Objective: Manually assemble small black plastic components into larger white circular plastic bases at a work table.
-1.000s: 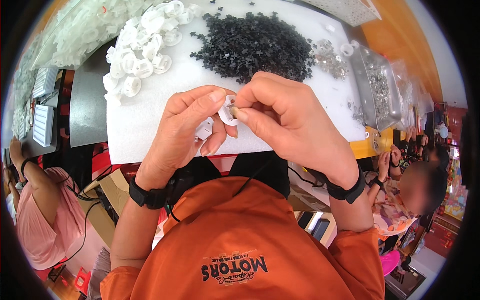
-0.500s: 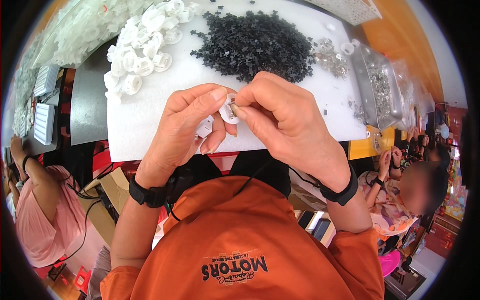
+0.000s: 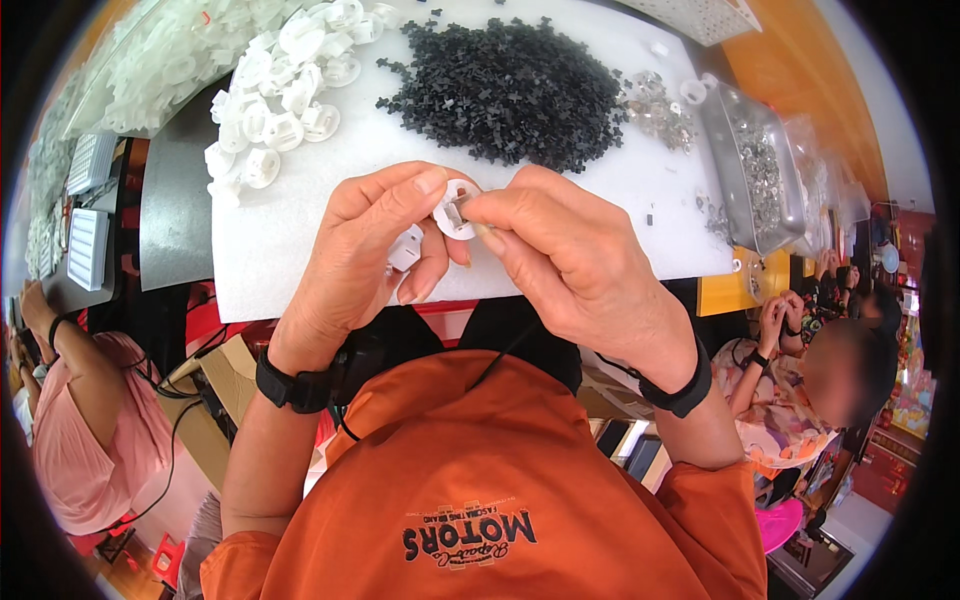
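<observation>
Left hand: clamped on a white round part, rim pinched at the fingertips, thumb on its upper left edge. The part sits at the right end of that hand, raised over the near area of the white sheet, open face showing, metal-looking insert in the slot.

Second white part sits lower in the same hand, in the curl of the fingers, below and left of the round one; the two look apart.

Right hand: comes in from the right, index fingertip on the round part's face at the slot, thumb tip just below and right, near the rim. Can't tell whether finger and thumb grip a small piece; contact spot is partly hidden.

So the round part is between the hands, at the tips of both.

Around: black cross-shaped pieces heaped just beyond the hands; white parts pile up left; small metal bits beyond the right hand, near a metal tray; one small dark piece lies alone right of the right hand. Grey tabletop shows at left.
</observation>
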`<state>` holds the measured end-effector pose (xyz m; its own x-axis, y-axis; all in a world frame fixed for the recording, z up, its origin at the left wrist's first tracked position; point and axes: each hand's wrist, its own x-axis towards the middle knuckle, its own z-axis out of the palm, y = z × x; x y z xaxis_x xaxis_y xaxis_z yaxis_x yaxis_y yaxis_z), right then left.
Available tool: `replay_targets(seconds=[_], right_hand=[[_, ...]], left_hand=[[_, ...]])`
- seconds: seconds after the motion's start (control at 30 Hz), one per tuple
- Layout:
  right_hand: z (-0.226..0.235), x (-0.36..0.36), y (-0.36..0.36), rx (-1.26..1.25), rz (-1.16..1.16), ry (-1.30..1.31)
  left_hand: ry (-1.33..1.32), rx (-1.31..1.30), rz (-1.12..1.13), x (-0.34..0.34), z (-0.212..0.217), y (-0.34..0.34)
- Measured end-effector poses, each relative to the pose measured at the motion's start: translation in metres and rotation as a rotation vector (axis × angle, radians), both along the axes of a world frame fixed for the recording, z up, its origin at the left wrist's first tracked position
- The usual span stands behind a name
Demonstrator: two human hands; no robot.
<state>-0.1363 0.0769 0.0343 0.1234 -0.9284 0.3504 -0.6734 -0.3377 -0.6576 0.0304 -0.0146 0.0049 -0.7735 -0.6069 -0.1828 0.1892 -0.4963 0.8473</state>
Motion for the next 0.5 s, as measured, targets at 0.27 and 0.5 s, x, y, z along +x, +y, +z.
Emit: replay_targets(seconds=[0.27,0.5], right_hand=[[-0.0010,0.0020,0.0005,-0.043,-0.009,-0.041],[-0.0020,0.0038,-0.0013,-0.010,-0.005,-0.011]], left_hand=[[-0.005,0.005,0.002,0.0006,-0.0005,0.0003],[-0.025,0.014,0.014,0.0004,0.0012,0.0002]])
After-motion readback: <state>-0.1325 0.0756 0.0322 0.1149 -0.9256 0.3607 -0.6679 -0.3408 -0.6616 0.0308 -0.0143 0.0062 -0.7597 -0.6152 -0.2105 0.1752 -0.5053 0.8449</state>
